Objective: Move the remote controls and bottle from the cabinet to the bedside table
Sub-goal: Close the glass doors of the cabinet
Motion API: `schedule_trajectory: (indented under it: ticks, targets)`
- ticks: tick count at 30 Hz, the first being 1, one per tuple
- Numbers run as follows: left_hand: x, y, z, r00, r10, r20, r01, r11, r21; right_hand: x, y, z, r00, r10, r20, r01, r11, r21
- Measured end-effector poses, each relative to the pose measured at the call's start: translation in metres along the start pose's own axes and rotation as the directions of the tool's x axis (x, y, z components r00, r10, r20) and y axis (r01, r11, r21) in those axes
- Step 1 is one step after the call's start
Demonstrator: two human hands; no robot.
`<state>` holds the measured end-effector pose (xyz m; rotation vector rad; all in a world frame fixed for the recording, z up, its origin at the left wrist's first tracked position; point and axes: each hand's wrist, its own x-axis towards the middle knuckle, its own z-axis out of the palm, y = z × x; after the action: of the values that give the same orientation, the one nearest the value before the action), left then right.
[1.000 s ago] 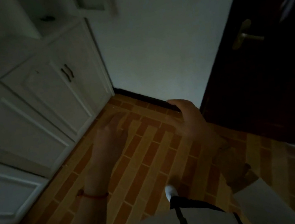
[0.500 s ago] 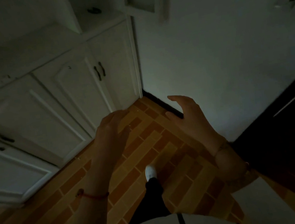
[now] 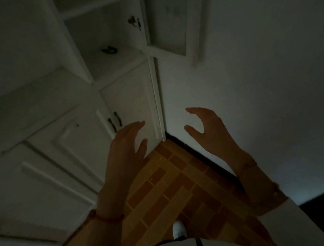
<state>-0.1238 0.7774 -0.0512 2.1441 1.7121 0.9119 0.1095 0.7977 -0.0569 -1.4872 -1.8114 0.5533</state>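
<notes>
Here, the biggest thing is the white cabinet (image 3: 40, 140), which fills the left half of the frame from the top to the lower left. I count two lower doors near the middle, each with one dark handle (image 3: 116, 118), the two handles side by side. Above them is one open compartment (image 3: 111, 63) in the upper centre, and one glass door (image 3: 167, 15) is swung open to its right, against the white wall (image 3: 263, 66).

The wooden floor (image 3: 167, 195) shows in the lower centre, with one white shoe (image 3: 178, 229) on it near the bottom.

I have two hands in view, both empty. My left hand (image 3: 126, 148) is in the centre, fingers spread loosely, in front of the lower right door. My right hand (image 3: 209, 128) is just right of centre, fingers curved and apart, grasping nothing, in front of the wall.

On the floor of the open compartment lies one small dark object (image 3: 109, 50); the light is too weak to tell what it is. I cannot see any remote control or bottle clearly. Nothing stands between my hands and the compartment.
</notes>
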Motion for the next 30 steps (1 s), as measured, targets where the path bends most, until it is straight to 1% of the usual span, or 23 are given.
schedule_trajectory:
  ticks: [4, 10, 13, 18, 22, 25, 28, 30]
  targets:
    - [0.067, -0.010, 0.001, 0.998, 0.057, -0.015, -0.057, 0.998, -0.016, 0.059, 0.004, -0.004, 0.998, -0.037, -0.050, 0.036, 0.999, -0.017]
    - [0.160, -0.013, 0.011, 0.993, 0.113, -0.018, -0.113, 0.993, -0.030, 0.137, 0.022, -0.012, 0.993, -0.038, -0.115, 0.035, 0.999, -0.026]
    - [0.199, -0.008, 0.018, 0.991, 0.127, -0.032, -0.128, 0.991, -0.043, 0.168, 0.029, -0.019, 0.988, -0.056, -0.147, 0.052, 0.998, -0.030]
    - [0.272, 0.015, 0.032, 0.976, 0.200, -0.088, -0.206, 0.977, -0.057, 0.225, 0.039, -0.051, 0.966, -0.111, -0.233, 0.096, 0.993, -0.075]
    - [0.339, 0.045, 0.033, 0.949, 0.272, -0.157, -0.287, 0.954, -0.083, 0.280, 0.036, -0.093, 0.906, -0.201, -0.373, 0.179, 0.979, -0.094]
    - [0.386, 0.071, 0.030, 0.910, 0.336, -0.243, -0.363, 0.929, -0.076, 0.323, 0.027, -0.128, 0.842, -0.274, -0.465, 0.243, 0.962, -0.128]
    - [0.428, 0.095, 0.028, 0.879, 0.365, -0.308, -0.407, 0.909, -0.085, 0.365, 0.019, -0.157, 0.786, -0.330, -0.522, 0.295, 0.943, -0.152]
    - [0.452, 0.109, 0.029, 0.867, 0.380, -0.322, -0.424, 0.902, -0.076, 0.391, 0.014, -0.172, 0.764, -0.352, -0.541, 0.318, 0.935, -0.160]
